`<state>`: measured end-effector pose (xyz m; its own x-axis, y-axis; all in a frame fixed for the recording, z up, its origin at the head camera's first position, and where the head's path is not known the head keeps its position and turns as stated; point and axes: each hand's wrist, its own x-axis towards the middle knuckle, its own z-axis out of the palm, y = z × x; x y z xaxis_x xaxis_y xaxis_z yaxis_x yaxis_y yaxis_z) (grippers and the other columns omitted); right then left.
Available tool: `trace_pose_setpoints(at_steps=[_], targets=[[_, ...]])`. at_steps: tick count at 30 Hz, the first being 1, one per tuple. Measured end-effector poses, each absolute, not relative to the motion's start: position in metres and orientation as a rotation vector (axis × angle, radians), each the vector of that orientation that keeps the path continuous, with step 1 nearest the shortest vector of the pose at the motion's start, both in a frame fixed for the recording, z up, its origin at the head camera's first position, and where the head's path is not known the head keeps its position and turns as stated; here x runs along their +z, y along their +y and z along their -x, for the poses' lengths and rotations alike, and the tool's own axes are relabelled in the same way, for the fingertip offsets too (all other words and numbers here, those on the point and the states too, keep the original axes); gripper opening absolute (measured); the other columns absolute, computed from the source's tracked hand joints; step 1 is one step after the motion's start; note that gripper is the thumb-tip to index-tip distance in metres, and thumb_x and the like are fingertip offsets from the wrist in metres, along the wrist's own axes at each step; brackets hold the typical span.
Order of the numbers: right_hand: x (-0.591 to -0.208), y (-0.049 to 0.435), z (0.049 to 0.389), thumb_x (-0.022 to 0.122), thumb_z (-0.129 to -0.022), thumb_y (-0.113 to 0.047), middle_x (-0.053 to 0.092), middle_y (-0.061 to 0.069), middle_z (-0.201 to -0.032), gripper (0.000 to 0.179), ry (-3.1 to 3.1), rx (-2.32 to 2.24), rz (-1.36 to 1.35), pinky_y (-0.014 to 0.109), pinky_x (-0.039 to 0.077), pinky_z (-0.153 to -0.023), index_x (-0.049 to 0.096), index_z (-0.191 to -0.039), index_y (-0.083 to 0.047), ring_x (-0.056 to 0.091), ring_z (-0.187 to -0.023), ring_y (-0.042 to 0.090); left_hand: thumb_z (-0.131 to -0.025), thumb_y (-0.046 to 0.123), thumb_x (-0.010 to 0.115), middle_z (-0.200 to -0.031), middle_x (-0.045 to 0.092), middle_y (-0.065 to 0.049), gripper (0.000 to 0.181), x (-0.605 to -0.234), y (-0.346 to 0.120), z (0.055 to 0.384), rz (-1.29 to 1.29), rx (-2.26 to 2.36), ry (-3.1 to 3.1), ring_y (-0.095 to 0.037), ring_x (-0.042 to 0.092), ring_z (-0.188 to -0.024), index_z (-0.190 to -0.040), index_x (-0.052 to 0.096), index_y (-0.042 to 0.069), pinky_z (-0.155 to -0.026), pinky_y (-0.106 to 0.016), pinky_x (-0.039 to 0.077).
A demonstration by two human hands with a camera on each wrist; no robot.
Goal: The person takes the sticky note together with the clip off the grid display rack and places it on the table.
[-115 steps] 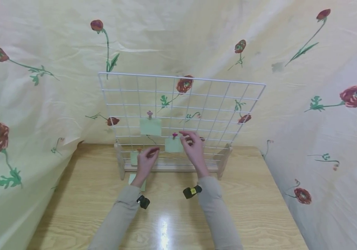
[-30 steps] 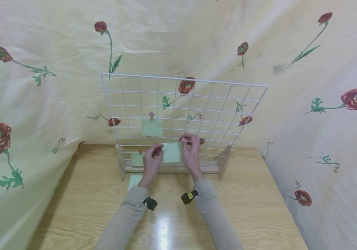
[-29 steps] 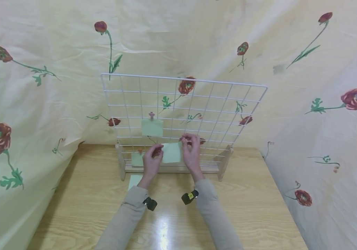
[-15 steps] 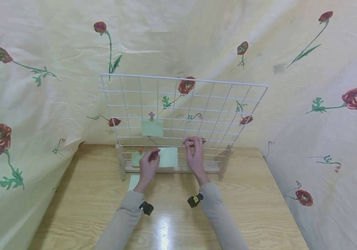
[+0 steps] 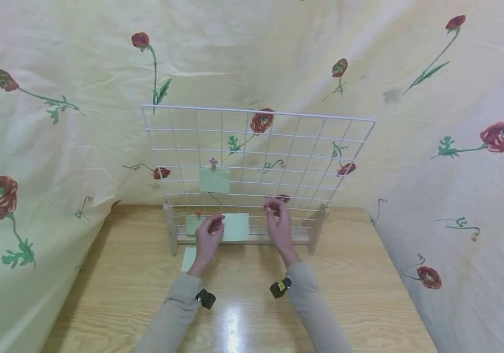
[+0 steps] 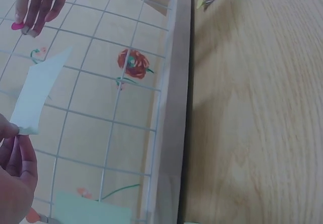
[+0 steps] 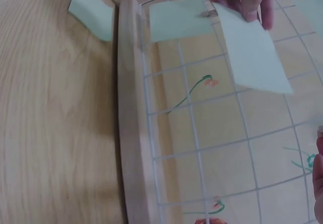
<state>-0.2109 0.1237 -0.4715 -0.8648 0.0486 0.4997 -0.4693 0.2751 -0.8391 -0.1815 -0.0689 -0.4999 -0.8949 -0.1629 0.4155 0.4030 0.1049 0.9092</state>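
Across the table (image 5: 256, 304) ahead of you, the grid (image 5: 234, 111) stands in its base (image 5: 260, 239), the cloth (image 5: 252, 49) behind it. Before the grid — between your hands — is the held note (image 5: 236, 227), your left hand (image 5: 208, 240) at its left edge, your right hand (image 5: 280, 228), with the pinched clip (image 6: 17, 26), off to its right. Above and slightly left, the upper note (image 5: 214, 181) hangs on the grid; the lower note (image 5: 193, 225) hangs further left (partly behind your left hand). On the table before the base lie the loose note (image 5: 188, 258), leftward, and another clip (image 6: 209, 1), near the base's right end.
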Motion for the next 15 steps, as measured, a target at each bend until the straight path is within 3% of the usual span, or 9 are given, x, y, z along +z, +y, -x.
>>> trace_pose_setpoints(at_steps=[7,15], targets=[[-0.480,0.134,0.209,0.054,-0.094,0.008,0.061,0.027,-0.103,0.018,-2.153,1.613,-0.364,0.027,0.046,-0.083,0.052,-0.111,0.014,0.057,-0.097,0.033,-0.083,-0.020,0.059,-0.103,0.063,-0.031,0.023,-0.505,-0.071,0.176,0.222,-1.845,-2.006,-0.045,0.060,-0.093,-0.106,0.059,-0.016,-0.081,-0.041,0.056],[-0.486,0.144,0.205,0.055,-0.093,0.007,0.062,0.026,-0.103,0.017,-2.182,1.613,-0.337,0.030,0.046,-0.082,0.053,-0.109,0.013,0.058,-0.097,0.034,-0.083,-0.020,0.059,-0.102,0.062,-0.031,0.024,-0.512,-0.072,0.171,0.200,-1.851,-2.035,-0.046,0.061,-0.092,-0.106,0.059,-0.016,-0.080,-0.037,0.057]])
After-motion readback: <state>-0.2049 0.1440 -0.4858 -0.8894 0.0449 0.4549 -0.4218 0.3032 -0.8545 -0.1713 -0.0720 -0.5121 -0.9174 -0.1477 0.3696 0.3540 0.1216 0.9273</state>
